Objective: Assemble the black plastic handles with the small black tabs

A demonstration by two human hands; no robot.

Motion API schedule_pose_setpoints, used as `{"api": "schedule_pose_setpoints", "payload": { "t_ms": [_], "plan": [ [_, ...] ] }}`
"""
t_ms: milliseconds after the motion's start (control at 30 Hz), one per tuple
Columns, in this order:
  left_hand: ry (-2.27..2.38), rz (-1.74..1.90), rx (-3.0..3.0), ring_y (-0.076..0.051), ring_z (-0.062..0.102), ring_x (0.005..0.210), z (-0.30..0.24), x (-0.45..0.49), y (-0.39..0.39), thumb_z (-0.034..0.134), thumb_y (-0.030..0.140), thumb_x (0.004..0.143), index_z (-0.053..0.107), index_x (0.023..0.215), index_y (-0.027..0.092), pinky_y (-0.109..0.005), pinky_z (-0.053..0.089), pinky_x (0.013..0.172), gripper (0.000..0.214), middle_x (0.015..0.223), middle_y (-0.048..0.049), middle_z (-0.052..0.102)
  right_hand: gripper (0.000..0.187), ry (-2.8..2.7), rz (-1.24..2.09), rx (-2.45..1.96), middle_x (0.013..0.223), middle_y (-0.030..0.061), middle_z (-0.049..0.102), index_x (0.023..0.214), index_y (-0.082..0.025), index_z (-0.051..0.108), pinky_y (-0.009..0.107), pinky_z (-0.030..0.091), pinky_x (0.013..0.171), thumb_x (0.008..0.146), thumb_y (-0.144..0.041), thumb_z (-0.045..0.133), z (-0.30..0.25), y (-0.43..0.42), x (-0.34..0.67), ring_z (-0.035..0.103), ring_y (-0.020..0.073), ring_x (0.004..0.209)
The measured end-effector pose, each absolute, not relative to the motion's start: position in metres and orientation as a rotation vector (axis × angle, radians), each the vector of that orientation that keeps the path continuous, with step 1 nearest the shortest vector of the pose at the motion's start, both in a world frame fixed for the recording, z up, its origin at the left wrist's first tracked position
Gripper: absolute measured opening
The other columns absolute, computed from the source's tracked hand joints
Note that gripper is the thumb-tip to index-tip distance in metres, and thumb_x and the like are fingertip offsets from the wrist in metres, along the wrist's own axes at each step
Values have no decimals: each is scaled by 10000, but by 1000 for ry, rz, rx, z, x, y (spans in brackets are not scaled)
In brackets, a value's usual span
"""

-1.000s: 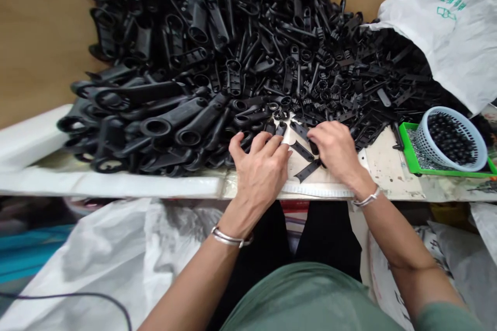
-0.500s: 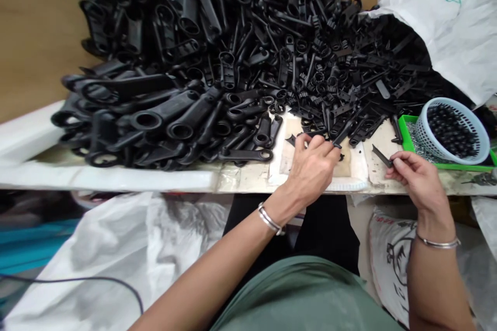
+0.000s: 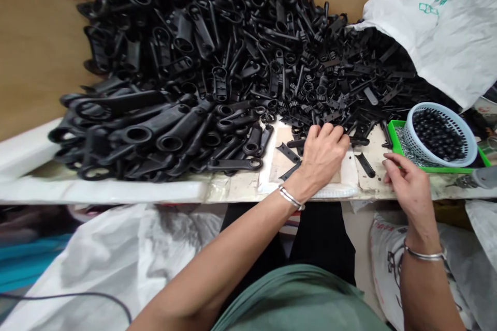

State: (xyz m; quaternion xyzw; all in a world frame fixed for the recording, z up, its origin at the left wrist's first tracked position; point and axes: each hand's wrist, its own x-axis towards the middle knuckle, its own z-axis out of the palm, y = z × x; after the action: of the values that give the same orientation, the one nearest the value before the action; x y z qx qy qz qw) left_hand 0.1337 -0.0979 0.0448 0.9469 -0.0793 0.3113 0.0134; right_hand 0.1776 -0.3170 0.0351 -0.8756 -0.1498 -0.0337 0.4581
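My left hand (image 3: 324, 155) lies over the pale work pad, its fingers curled down on black plastic parts. A dark rounded end (image 3: 359, 141) pokes out to the right of the fingers; the fingertips themselves are hidden. Left of this hand, a flat black plastic strip (image 3: 288, 152) with notched ends rests on the pad (image 3: 272, 165), and a second one is partly covered by the wrist. My right hand (image 3: 411, 186) hovers at the table edge with thumb and fingers slightly apart and nothing visible in them. Just left of it lies another flat black strip (image 3: 365, 165).
A big heap of black plastic handles (image 3: 171, 129) and smaller parts (image 3: 341, 77) covers the back and left. At right, a light blue basket (image 3: 469, 139) of black balls sits on a green tray (image 3: 430, 169) of small metal pieces. A white sack (image 3: 438, 36) stands behind.
My right hand has let go of the black strip, which now lies on the table. My left hand has shifted right across the pad, uncovering strips on its left. The view has tilted slightly.
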Motion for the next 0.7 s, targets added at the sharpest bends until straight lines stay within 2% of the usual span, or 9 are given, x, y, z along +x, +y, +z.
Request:
{"api": "schedule_pose_setpoints", "payload": {
  "t_ms": [67, 133, 200, 300, 400, 500, 567, 633, 700],
  "plan": [
    [-359, 1079, 2849, -207, 596, 867, 49, 113, -88, 435, 103, 990, 667, 952, 128, -355, 469, 729, 236, 1032, -124, 701, 474, -303, -2, -1961, 879, 69, 723, 1225, -182, 670, 290, 493, 517, 911, -533, 624, 40, -314, 171, 637, 171, 597],
    [-544, 1098, 2694, -197, 634, 926, 49, 89, -79, 428, 111, 999, 657, 1058, 120, -339, 527, 791, 236, 1117, -139, 701, 499, -321, 176, -1788, 905, 71, 739, 1249, -194, 655, 278, 515, 489, 898, -550, 654, 42, -308, 162, 656, 167, 585],
    [-633, 1015, 2513, -204, 659, 1056, 42, 66, -76, 453, 132, 999, 649, 1152, 154, -352, 560, 904, 250, 1195, -128, 699, 467, -359, 385, -1685, 751, 43, 729, 1187, -187, 687, 270, 529, 482, 874, -534, 701, 42, -299, 148, 639, 158, 517],
    [-250, 846, 2103, -204, 669, 1159, 27, 38, -81, 535, 189, 979, 627, 1273, 229, -366, 567, 997, 310, 1285, -85, 688, 374, -280, 469, -1511, 606, 7, 685, 1071, -186, 718, 244, 535, 486, 835, -472, 764, 33, -276, 121, 615, 139, 470],
    [249, 539, 1480, -209, 702, 1105, 21, 22, -94, 673, 335, 914, 584, 1351, 234, -347, 595, 944, 457, 1312, -98, 685, 336, -138, 388, -1333, 621, -5, 687, 1028, -203, 710, 242, 557, 499, 819, -459, 772, 25, -248, 91, 645, 146, 512],
    [382, 275, 1098, -195, 733, 935, 29, 14, -101, 741, 461, 843, 666, 1230, 196, -275, 611, 723, 475, 1247, -123, 720, 298, -248, 507, -1353, 702, -1, 715, 1036, -221, 717, 279, 592, 529, 843, -448, 734, 25, -230, 73, 675, 168, 565],
    [402, 225, 988, -182, 730, 833, 37, 12, -100, 772, 497, 802, 719, 1093, 171, -243, 585, 623, 440, 1120, -119, 764, 287, -416, 550, -1494, 821, 19, 749, 1040, -228, 736, 309, 604, 559, 872, -457, 692, 30, -232, 75, 684, 177, 597],
    [426, 224, 911, -178, 732, 802, 44, 10, -97, 822, 481, 750, 736, 987, 158, -236, 587, 630, 409, 958, -91, 787, 291, -552, 362, -1749, 920, 51, 761, 1021, -222, 754, 346, 606, 631, 906, -464, 639, 35, -247, 89, 695, 199, 669],
    [464, 215, 859, -175, 736, 776, 47, 9, -93, 857, 444, 714, 733, 929, 151, -241, 595, 653, 383, 852, -64, 780, 300, -622, -63, -2090, 994, 95, 750, 1023, -207, 759, 413, 588, 787, 936, -435, 584, 37, -270, 112, 698, 255, 852]
  ]
}}
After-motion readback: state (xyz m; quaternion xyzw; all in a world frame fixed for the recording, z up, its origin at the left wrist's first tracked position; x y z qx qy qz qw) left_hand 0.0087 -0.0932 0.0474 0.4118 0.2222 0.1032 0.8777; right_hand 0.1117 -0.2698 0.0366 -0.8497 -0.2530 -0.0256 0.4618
